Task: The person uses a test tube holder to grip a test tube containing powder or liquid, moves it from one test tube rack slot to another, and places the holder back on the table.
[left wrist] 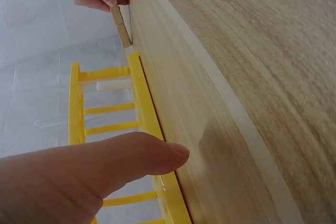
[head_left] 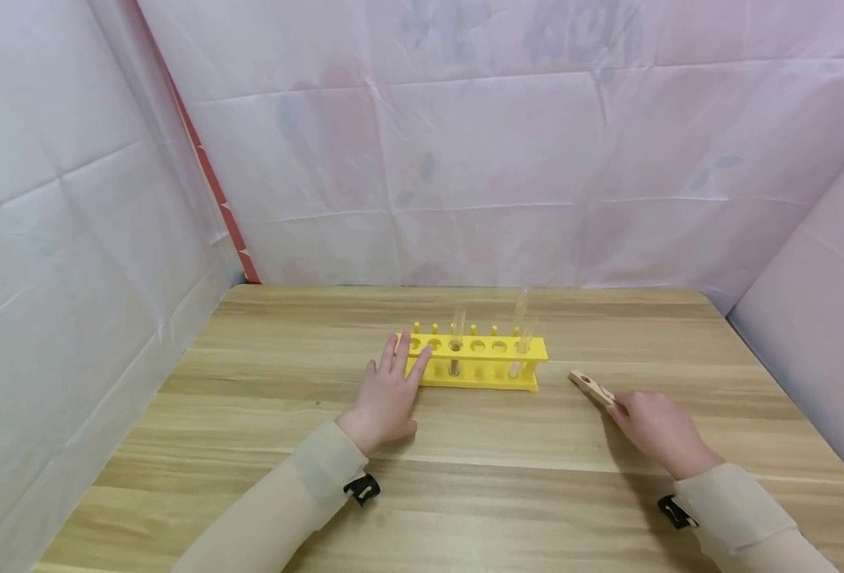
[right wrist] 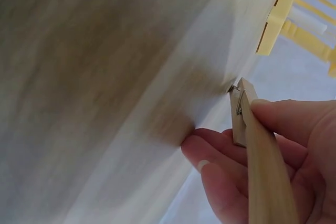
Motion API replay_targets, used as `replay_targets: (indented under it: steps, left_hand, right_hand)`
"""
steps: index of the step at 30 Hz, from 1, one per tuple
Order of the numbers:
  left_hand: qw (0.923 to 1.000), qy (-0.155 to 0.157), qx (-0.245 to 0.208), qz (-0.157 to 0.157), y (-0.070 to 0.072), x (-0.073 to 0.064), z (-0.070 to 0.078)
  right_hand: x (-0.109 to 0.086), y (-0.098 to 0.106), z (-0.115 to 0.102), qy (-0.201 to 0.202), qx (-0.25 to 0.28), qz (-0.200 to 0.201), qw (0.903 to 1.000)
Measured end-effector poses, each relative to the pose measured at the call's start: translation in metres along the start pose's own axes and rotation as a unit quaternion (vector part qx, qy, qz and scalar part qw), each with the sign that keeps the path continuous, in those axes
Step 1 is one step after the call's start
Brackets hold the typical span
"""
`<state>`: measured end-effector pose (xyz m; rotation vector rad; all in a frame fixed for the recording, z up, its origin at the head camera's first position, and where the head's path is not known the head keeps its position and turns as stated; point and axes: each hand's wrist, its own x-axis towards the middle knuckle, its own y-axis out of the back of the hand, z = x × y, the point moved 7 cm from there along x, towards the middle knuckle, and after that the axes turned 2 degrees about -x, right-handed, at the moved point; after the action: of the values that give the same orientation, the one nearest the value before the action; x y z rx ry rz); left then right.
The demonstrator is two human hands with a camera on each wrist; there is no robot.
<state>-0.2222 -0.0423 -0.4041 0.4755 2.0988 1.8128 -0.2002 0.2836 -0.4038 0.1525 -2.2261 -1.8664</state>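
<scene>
A yellow test tube rack (head_left: 479, 350) stands on the table, with my left hand (head_left: 386, 398) resting on its left end, fingers spread over the top. In the left wrist view the thumb (left wrist: 136, 153) stretches across the front of the rack. A clear test tube (head_left: 459, 322) stands in a middle hole, something dark near its bottom. Another tube (head_left: 525, 334), at the rack's right end, has white matter low down. My right hand (head_left: 662, 430) grips a wooden test tube holder (head_left: 592, 387) by its handle, right of the rack and apart from it. In the right wrist view the holder's metal spring (right wrist: 240, 100) shows.
The wood-grain table (head_left: 494, 509) carries the rack. Pale printed sheets (head_left: 479, 143) hang behind and at both sides, with a red strip (head_left: 210, 175) at the back left corner. Yellow pegs (head_left: 473, 329) line the rack's rear edge.
</scene>
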Motion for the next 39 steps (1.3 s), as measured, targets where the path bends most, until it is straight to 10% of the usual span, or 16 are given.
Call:
replay_targets:
  steps: [39]
  left_hand:
    - [1.0000,0.000,0.006,-0.007,0.002,0.000,0.001]
  right_hand:
    - [0.006,-0.012,-0.010,-0.042,-0.028,-0.080,0.9955]
